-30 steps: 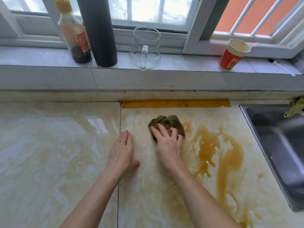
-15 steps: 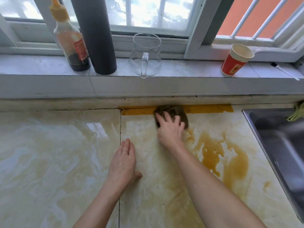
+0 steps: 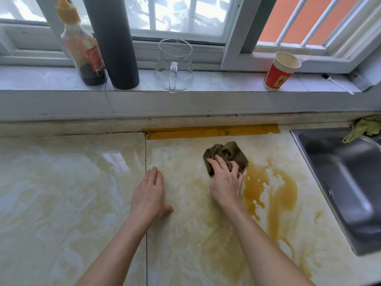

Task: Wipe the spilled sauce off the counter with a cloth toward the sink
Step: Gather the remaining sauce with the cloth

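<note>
Right hand (image 3: 225,182): fingers curled over and into a bunched brown-green cloth (image 3: 233,150), gripping it and pressing it onto the worktop (image 3: 61,193). The cloth sits on the right-hand marble panel, near the strip of yellow tape (image 3: 212,131) along the back edge but not touching it. The fingers cover its near half; the far half shows crumpled folds.

Left hand (image 3: 148,193): flat, palm down, fingers straight and together, thumb out to the right. It holds nothing. It lies on the seam between the two worktop panels, well to the left of the cloth. Thin ring (image 3: 151,181) on one finger.

Spilled sauce (image 3: 282,195): amber-brown pools and streaks to the right of the cloth, between it and the sink (image 3: 340,172). The cloth's right edge meets the upper left of the pool. Streaks run toward the near edge of the worktop, and paler yellowish smears show under the right forearm.

Sink: steel, set into the worktop at far right. A green rag (image 3: 365,127) lies at its back corner.

Window sill (image 3: 226,81), left to right:
- sauce bottle (image 3: 82,50), yellow cap, dark liquid in the bottom
- dark grey pipe (image 3: 115,42), upright, just beside the bottle
- clear glass jug (image 3: 175,65), handle toward the camera
- red paper cup (image 3: 280,71), well apart, nearer the sink end
</note>
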`<state>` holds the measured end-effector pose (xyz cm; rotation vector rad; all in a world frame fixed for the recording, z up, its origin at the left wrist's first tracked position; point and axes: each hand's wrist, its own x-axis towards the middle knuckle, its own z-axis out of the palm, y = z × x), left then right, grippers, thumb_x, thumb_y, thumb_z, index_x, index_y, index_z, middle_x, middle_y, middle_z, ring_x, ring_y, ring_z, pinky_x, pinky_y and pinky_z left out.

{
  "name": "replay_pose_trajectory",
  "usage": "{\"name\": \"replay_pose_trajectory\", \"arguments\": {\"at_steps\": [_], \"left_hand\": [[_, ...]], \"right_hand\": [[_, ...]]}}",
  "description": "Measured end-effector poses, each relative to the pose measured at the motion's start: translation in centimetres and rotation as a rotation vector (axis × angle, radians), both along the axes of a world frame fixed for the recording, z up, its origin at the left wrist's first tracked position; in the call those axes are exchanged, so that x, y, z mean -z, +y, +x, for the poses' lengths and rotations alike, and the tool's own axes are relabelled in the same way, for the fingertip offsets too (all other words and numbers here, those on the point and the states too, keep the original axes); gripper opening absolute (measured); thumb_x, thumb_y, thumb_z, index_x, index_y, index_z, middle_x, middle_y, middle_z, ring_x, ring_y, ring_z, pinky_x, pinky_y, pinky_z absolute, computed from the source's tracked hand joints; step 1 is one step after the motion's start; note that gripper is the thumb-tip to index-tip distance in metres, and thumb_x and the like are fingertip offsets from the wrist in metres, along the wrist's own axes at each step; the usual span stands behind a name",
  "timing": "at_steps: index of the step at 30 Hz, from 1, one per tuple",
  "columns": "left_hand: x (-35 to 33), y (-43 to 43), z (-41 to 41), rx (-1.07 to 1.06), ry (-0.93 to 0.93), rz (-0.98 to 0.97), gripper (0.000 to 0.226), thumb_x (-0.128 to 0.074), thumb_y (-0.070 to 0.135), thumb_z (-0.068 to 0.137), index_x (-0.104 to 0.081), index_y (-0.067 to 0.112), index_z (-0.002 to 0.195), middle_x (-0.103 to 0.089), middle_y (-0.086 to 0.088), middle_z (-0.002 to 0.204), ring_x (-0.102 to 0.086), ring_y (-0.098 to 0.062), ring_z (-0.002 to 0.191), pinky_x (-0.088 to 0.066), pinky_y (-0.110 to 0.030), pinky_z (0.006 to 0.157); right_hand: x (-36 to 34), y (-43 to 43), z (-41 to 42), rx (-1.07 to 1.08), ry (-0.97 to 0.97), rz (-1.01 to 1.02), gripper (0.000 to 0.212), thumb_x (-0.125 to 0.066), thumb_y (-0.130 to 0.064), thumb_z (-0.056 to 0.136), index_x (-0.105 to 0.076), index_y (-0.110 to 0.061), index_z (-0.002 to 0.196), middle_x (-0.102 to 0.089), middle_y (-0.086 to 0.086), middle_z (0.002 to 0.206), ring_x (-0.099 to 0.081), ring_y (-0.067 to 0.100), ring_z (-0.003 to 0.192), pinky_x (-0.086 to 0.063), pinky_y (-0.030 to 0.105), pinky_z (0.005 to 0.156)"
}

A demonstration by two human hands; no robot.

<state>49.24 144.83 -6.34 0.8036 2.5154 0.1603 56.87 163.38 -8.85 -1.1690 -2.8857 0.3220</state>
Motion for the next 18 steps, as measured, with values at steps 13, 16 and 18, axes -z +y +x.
{"name": "replay_pose_trajectory", "arguments": {"at_steps": [13,16,18], "left_hand": [[-1.0,-3.5,5.3,-0.073,0.062,0.126,0.104,-0.064,0.044,0.085,0.008,0.008,0.150,0.014,-0.009,0.158,0.004,-0.021,0.147,-0.008,-0.028,0.118],[-0.7,-4.1,7.3,-0.084,0.018,0.123,0.105,-0.065,0.042,0.084,0.010,0.007,0.150,0.015,-0.009,0.158,0.006,-0.020,0.147,-0.006,-0.027,0.118],[-0.5,-4.2,8.4,-0.092,0.000,0.115,0.106,-0.067,0.039,0.083,0.009,0.007,0.150,0.015,-0.009,0.158,0.005,-0.020,0.147,-0.007,-0.027,0.119]], "right_hand": [[0.1,-2.7,5.9,-0.041,0.189,-0.040,0.041,-0.055,-0.007,0.092,-0.067,-0.036,0.120,-0.060,-0.010,0.133,-0.044,0.026,0.111,-0.036,0.038,0.082],[-0.2,-6.7,7.5,-0.193,0.271,-0.063,0.042,-0.043,-0.014,0.089,-0.070,-0.034,0.115,-0.065,-0.007,0.126,-0.050,0.028,0.098,-0.045,0.040,0.074],[0.5,-9.5,10.0,-0.410,0.246,0.001,0.045,-0.038,-0.022,0.084,-0.068,-0.039,0.113,-0.065,-0.011,0.124,-0.053,0.028,0.097,-0.049,0.038,0.070]]}}
